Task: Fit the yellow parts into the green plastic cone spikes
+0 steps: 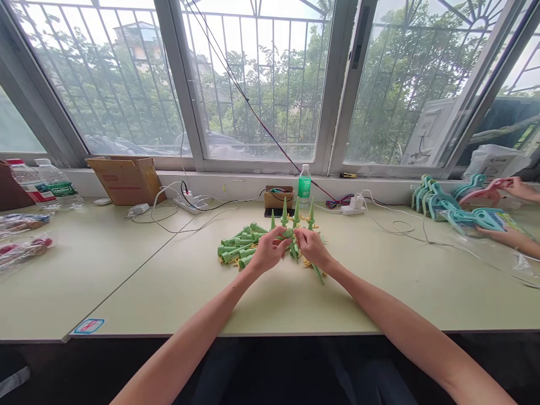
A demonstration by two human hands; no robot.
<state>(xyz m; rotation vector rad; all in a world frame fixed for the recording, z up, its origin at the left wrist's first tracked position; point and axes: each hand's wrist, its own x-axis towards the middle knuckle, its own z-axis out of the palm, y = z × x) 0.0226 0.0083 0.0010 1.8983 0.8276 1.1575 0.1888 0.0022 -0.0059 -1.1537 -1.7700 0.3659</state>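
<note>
My left hand (268,251) and my right hand (311,246) meet over the middle of the pale green table (177,281). Both are closed on one green cone-shaped plastic spike (290,235) held between them. A pile of the same green spikes (237,248) lies just left of my left hand. Three spikes (296,212) stand upright right behind my hands, and another spike (318,273) lies under my right wrist.
A green water bottle (304,185), a small cardboard box (279,197), power strips and cables (185,203) sit by the window sill. An open carton (125,178) and bottles (54,183) stand at the left. Another person's hands (517,238) handle teal plastic pieces (459,212) at the right.
</note>
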